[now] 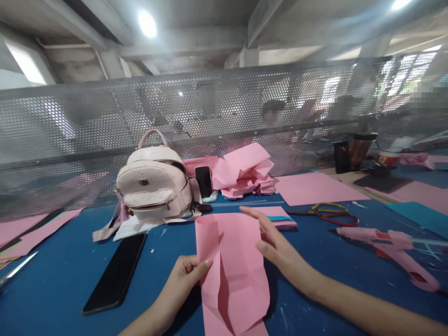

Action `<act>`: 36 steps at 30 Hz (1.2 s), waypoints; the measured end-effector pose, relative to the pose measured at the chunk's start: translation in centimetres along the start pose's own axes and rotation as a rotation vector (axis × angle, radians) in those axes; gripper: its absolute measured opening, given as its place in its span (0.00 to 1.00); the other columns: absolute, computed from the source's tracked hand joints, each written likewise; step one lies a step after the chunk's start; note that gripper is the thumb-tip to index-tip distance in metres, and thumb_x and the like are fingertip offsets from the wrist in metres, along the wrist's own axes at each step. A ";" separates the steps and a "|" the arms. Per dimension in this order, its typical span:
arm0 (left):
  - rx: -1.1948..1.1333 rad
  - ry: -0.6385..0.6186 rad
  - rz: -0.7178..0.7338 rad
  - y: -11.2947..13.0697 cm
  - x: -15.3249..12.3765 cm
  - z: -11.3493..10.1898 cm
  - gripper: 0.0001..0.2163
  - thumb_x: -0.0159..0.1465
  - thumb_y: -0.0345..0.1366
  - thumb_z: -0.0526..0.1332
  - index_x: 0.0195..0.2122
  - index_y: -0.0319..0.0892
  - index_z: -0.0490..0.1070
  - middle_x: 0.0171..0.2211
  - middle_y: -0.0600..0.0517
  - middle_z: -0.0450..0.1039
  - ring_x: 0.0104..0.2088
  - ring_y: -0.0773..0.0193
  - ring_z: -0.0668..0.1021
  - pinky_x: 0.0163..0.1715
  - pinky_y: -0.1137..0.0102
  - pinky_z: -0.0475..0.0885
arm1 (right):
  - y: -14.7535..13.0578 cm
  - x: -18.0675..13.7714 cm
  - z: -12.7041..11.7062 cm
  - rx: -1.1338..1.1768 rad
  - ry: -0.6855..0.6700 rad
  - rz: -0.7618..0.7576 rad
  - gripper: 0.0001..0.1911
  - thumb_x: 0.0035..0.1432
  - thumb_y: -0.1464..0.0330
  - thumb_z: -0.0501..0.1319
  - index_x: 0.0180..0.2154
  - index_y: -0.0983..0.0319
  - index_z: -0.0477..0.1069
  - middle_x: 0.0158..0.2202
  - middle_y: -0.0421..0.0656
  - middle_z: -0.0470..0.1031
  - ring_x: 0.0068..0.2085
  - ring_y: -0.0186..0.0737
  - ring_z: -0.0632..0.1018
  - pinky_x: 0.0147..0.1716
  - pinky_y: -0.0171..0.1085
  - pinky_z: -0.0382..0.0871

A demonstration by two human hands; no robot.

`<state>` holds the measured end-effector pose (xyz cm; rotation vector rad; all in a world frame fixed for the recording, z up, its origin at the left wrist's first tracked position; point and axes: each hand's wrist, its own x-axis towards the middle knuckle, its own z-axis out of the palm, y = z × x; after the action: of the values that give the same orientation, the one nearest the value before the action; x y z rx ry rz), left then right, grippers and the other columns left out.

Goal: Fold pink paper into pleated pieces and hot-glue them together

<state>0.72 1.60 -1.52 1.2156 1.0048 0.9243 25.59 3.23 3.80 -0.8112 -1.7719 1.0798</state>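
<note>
A folded sheet of pink paper (241, 261) stands up in front of me, its left side curled into a fold. My left hand (189, 275) is closed on the lower left edge, thumb on the front and the other fingers partly hidden behind. At the upper right edge, my right hand (276, 242) has its fingers stretched out and its thumb apart, touching the paper's side without visibly gripping it. Behind the paper lies a small pink folded stack (285, 224) with a blue strip. Scissors (332, 213) with yellow and red handles are beyond my right hand.
On the blue table (52, 289) are a black phone (115, 275), a pink glue gun (388, 242) and a pale backpack (152, 182). Crumpled pink paper (245, 170) and a flat pink sheet (315, 188) lie before a perforated metal screen (217, 107). People are behind it.
</note>
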 end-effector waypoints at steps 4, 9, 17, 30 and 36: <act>0.011 -0.011 0.019 0.0 -0.2 -0.2 0.23 0.59 0.54 0.65 0.24 0.35 0.75 0.22 0.49 0.75 0.23 0.68 0.72 0.26 0.75 0.64 | -4.3 2.3 -0.8 -0.251 0.040 -0.155 0.27 0.65 0.59 0.57 0.62 0.53 0.54 0.64 0.47 0.61 0.60 0.44 0.69 0.57 0.46 0.66; 0.031 -0.019 0.062 -0.2 -0.2 -0.1 0.24 0.58 0.55 0.65 0.23 0.35 0.75 0.20 0.50 0.73 0.21 0.69 0.70 0.24 0.75 0.61 | -9.6 4.7 -0.6 -0.832 -0.150 -0.209 0.34 0.57 0.66 0.64 0.63 0.54 0.57 0.64 0.44 0.64 0.61 0.50 0.68 0.56 0.46 0.66; 0.063 -0.054 0.101 -0.4 -0.5 0.3 0.25 0.58 0.57 0.63 0.24 0.35 0.75 0.20 0.50 0.73 0.21 0.67 0.71 0.25 0.73 0.64 | -9.3 8.7 1.6 -1.119 -0.394 -0.184 0.13 0.50 0.66 0.67 0.40 0.58 0.77 0.33 0.39 0.79 0.32 0.39 0.77 0.25 0.33 0.57; 0.084 -0.076 0.109 -0.2 -0.8 0.6 0.22 0.60 0.53 0.63 0.25 0.37 0.78 0.22 0.49 0.74 0.23 0.63 0.73 0.28 0.72 0.67 | -7.9 9.8 1.1 -0.885 -0.450 -0.150 0.05 0.50 0.68 0.67 0.32 0.61 0.79 0.32 0.39 0.78 0.32 0.35 0.75 0.25 0.31 0.55; 0.080 -0.062 0.111 -0.2 -0.9 0.6 0.23 0.60 0.56 0.61 0.24 0.37 0.74 0.21 0.50 0.71 0.22 0.66 0.70 0.27 0.72 0.66 | -7.9 9.7 1.2 -0.877 -0.440 -0.160 0.03 0.50 0.69 0.67 0.30 0.62 0.78 0.31 0.38 0.78 0.31 0.34 0.75 0.25 0.31 0.55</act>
<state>1.03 0.58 -1.55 1.3705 0.9403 0.9346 20.01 7.84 14.10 -0.9459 -2.6931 0.3401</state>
